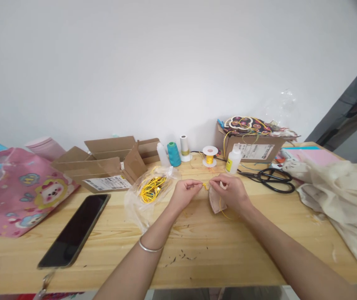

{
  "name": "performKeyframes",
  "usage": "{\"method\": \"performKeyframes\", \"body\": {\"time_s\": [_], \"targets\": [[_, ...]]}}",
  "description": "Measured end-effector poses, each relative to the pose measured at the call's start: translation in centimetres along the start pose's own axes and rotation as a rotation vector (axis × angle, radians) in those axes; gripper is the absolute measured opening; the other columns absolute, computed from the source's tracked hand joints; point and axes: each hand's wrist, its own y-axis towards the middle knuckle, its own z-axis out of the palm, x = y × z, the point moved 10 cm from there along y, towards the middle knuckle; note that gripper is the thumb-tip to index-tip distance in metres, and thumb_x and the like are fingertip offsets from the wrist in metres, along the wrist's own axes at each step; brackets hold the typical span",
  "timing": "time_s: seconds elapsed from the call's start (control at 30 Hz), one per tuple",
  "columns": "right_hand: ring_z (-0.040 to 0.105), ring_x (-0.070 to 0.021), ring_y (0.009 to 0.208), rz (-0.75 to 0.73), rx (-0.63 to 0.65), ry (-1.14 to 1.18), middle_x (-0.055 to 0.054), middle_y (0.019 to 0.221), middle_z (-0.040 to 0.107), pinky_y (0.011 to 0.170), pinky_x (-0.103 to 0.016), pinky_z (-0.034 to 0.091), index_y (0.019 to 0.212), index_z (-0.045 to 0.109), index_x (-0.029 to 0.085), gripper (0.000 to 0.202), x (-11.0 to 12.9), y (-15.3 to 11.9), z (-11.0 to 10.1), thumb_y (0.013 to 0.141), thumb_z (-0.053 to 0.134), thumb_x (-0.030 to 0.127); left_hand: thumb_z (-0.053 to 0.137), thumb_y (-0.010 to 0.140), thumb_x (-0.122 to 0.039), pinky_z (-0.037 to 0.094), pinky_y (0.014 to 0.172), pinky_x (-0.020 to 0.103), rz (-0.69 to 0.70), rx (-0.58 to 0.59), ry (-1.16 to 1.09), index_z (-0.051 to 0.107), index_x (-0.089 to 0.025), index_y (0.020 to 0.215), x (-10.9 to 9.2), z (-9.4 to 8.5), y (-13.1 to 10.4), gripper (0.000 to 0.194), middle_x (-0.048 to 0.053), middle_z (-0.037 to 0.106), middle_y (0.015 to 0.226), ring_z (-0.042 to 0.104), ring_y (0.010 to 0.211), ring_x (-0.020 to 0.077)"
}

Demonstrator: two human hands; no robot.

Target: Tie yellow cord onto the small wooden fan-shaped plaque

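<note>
A small knotted bit of yellow cord (204, 186) shows between my two hands above the middle of the table. My left hand (186, 192) pinches its left end between thumb and fingertips. From the right, my right hand (230, 189) has its fingers closed at the other side of the cord, by the top of a small brownish fabric piece with a dark edge (215, 201). A loose yellow strand hangs across that piece and curls onto the wood. My right fingers partly cover the piece, so its full shape is hidden.
Left of my hands lie a plastic bag of yellow cord (152, 189) and a phone (74, 231). Behind stand an open carton (103, 170), a teal thread cone (174, 154), a yellow spool (209, 156) and a bottle (233, 160). Black scissors (267, 178) and cream cloth (338, 200) are right.
</note>
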Motion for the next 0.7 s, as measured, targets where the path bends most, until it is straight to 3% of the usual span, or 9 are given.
{"method": "performKeyframes", "body": {"time_s": [0.33, 0.6, 0.7], "targets": [[0.045, -0.0108, 0.056, -0.019, -0.112, 0.119, -0.001, 0.059, 0.055, 0.056, -0.023, 0.036, 0.067, 0.059, 0.017, 0.016, 0.7, -0.3, -1.1, 0.071, 0.046, 0.026, 0.059, 0.058, -0.028, 0.038, 0.054, 0.020, 0.045, -0.013, -0.015, 0.063, -0.013, 0.069, -1.2, 0.0, -0.4, 0.019, 0.002, 0.063, 0.064, 0.051, 0.056, 0.0095], [0.048, -0.0102, 0.058, 0.221, 0.002, 0.402, -0.001, 0.064, 0.055, 0.055, -0.022, 0.038, 0.070, 0.053, 0.015, 0.016, -1.5, -0.5, 0.9, 0.071, 0.046, 0.029, 0.058, 0.060, -0.028, 0.025, 0.038, 0.015, 0.091, 0.014, -0.012, 0.061, -0.013, 0.072, -2.0, 0.4, -0.8, 0.019, -0.004, 0.049, 0.045, 0.036, 0.039, 0.0032], [0.046, -0.0092, 0.055, 0.287, 0.036, 0.533, 0.000, 0.063, 0.052, 0.051, -0.021, 0.038, 0.071, 0.052, 0.015, 0.016, -1.8, -0.7, 1.8, 0.070, 0.046, 0.030, 0.061, 0.057, -0.028, 0.027, 0.039, 0.016, 0.072, 0.028, -0.010, 0.061, -0.013, 0.075, -1.8, 0.7, -0.8, 0.024, -0.003, 0.053, 0.048, 0.038, 0.039, 0.0036]]}}
